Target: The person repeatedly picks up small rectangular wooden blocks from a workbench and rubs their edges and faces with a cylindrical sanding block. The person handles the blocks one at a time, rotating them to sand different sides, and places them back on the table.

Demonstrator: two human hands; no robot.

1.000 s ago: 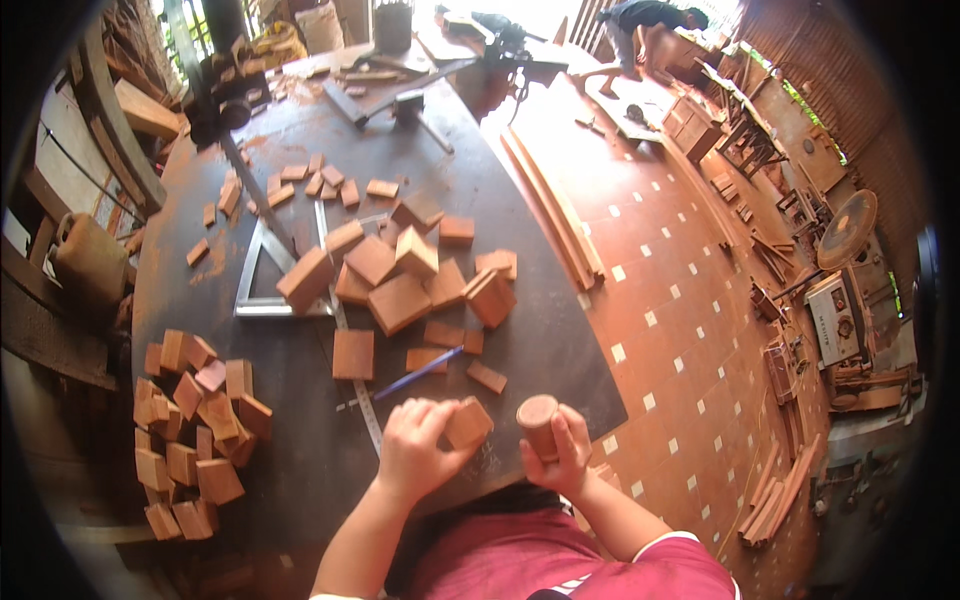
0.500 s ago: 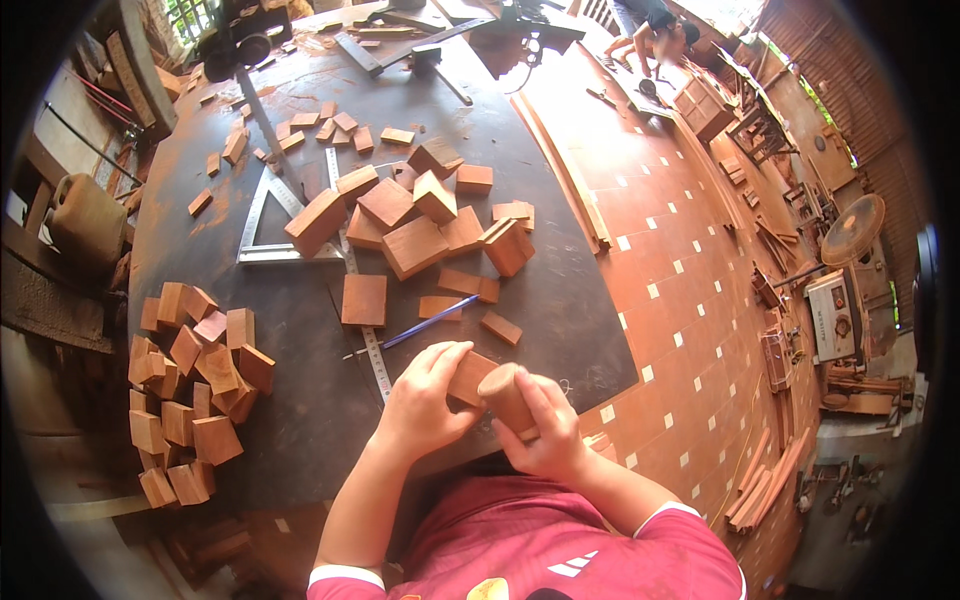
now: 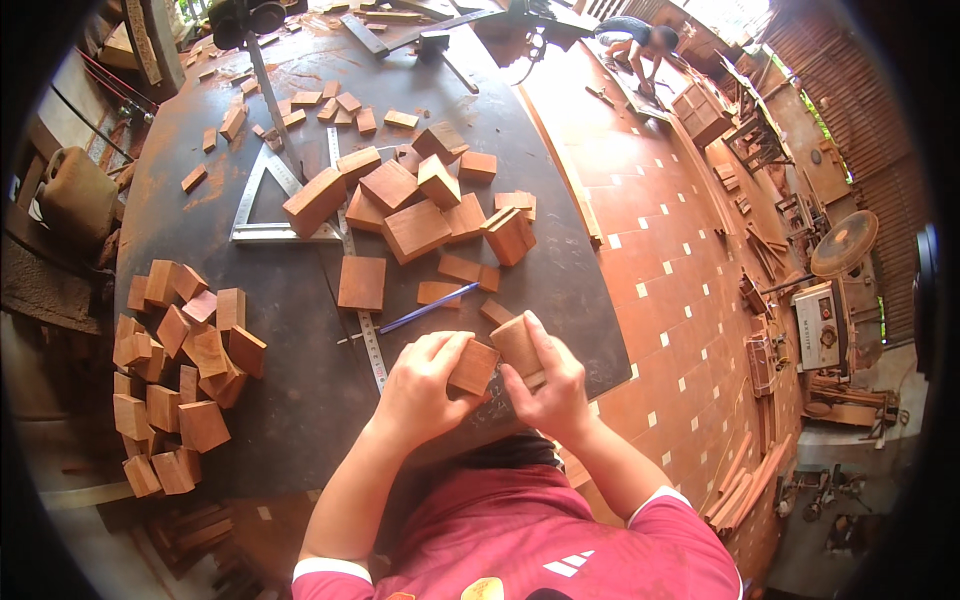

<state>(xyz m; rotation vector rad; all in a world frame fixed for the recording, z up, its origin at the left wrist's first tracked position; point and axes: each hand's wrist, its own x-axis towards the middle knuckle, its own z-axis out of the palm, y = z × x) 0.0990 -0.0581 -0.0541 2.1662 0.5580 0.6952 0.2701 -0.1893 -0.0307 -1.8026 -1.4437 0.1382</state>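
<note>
Both wooden blocks, held apart a second ago, are now brought together above the near edge of the dark worktable point(image 3: 300, 330): the square block point(image 3: 473, 367) is clamped in the left hand point(image 3: 425, 385), the taller block point(image 3: 520, 345) in the right hand point(image 3: 550, 395), fingers wrapped tight.

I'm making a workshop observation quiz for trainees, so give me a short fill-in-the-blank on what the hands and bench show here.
1. The left hand and right hand each hold a small wooden ____.
2. The two wooden blocks are pressed ____, above the bench edge.
3. The pen lying on the dark bench is ____ in colour.
4. The metal square is shaped like a ____.

Missing words: block; together; blue; triangle
</note>
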